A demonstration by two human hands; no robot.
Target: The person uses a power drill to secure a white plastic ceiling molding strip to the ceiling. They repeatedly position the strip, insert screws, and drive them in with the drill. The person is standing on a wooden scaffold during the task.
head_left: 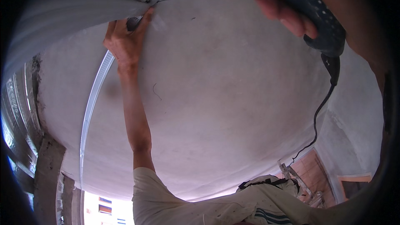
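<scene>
My left hand (127, 43) is raised to the grey plastered surface (216, 83), fingers bent around the top end of a long, thin silver metal strip (93, 96). A small dark piece (133, 23) shows between my thumb and fingers; I cannot make out what it is. My right hand (281, 10) is closed on the handle of a corded black-and-red power drill (329, 31) at the upper right. The drill's dark body continues across the top edge, its front close above my left fingertips, beside a grey band (71, 10).
A black cord (316, 121) hangs from the drill toward wooden poles (287, 173) at the lower right. Along the left edge are metal sheets (21, 112) and a rough concrete post (48, 175). A bright opening (106, 208) is at the bottom left, a reddish panel (312, 175) at the lower right.
</scene>
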